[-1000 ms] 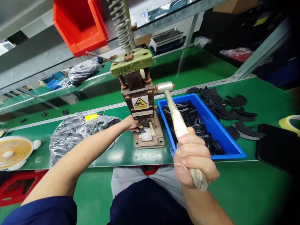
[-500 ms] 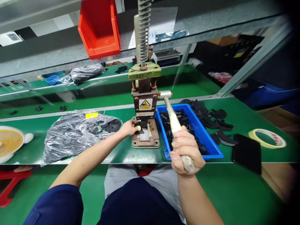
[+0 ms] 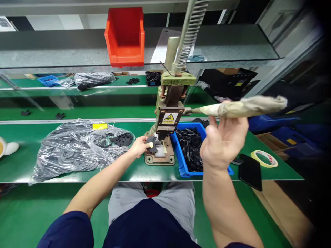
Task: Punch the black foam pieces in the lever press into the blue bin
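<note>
A small hand press [image 3: 169,119] with a spring on top stands on the green bench. My left hand [image 3: 139,146] pinches a flat black curved piece [image 3: 152,144] at the press's base plate, beside the lowered-edge tooling. A yellow wrap covers one of its fingertips. The press lever [image 3: 248,107], its handle wrapped in pale cloth or tape, points right, roughly level. My right hand [image 3: 223,143] is under and behind this handle, fingers loosely hooked round its far side, palm partly open.
A blue bin [image 3: 190,151] of black parts stands right of the press. Left of it lies a clear bag [image 3: 74,148] of black curved pieces. A tape roll [image 3: 264,159] and black phone-like slab [image 3: 250,172] lie at right. A red bin [image 3: 126,41] sits on the shelf above.
The lever has swung up from pointing toward me to roughly level. My right hand has risen with it and loosened its grip. My left hand has drawn the black piece slightly out from the tooling.
</note>
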`<move>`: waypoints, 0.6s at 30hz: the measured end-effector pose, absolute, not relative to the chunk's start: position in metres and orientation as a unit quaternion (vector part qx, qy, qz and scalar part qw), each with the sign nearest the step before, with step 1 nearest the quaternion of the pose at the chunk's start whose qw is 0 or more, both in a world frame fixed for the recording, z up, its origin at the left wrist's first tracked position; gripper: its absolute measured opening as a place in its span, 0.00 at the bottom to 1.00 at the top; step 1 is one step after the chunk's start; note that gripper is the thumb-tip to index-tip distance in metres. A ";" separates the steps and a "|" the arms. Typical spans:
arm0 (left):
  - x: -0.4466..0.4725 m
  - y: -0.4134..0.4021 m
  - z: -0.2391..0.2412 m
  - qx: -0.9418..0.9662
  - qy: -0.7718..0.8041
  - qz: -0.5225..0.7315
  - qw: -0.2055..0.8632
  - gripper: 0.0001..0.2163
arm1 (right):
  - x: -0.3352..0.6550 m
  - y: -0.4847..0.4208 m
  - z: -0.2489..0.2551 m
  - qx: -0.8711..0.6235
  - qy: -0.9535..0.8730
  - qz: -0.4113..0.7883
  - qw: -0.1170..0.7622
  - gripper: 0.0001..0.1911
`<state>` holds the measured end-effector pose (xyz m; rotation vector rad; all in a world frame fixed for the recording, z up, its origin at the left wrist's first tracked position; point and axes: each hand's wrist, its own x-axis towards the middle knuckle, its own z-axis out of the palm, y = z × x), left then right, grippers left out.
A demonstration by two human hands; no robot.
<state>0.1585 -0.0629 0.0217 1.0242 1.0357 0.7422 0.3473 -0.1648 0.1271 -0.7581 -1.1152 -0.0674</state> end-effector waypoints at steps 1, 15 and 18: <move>0.153 -0.066 0.023 0.459 0.451 0.330 0.691 0.17 | 0.343 -0.168 0.113 -0.407 -0.496 -0.018 0.767 0.26; 0.127 -0.114 0.027 0.309 0.348 0.207 0.860 0.16 | 0.285 -0.197 0.001 -0.579 -0.547 0.252 0.550 0.15; 0.133 -0.124 0.022 0.251 0.344 0.204 0.881 0.10 | 0.286 -0.201 0.002 -0.580 -0.533 0.280 0.549 0.15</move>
